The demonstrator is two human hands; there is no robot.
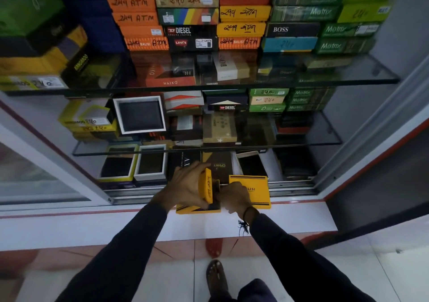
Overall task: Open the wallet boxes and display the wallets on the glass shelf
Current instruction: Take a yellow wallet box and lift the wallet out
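Observation:
A yellow wallet box [206,185] stands on its edge at the front of the cabinet's bottom ledge, and my left hand [186,184] grips it from the left. My right hand [234,198] pinches the dark wallet [216,189] that sticks out of the box's open side. A yellow lid marked BALISI [257,186] lies flat just right of my right hand. Another yellow box part [197,209] lies under the held box. Opened boxes with dark wallets [152,164] stand displayed on the bottom level, and one [140,115] leans on the middle glass shelf [301,142].
The top glass shelf [348,81] carries tall stacks of closed boxes: orange [137,18], yellow [241,28], green Matrix [325,13], Diesel [190,31] and Boss [292,30]. Sliding door rails [290,186] run along the cabinet front. A white ledge [92,227] and tiled floor lie below.

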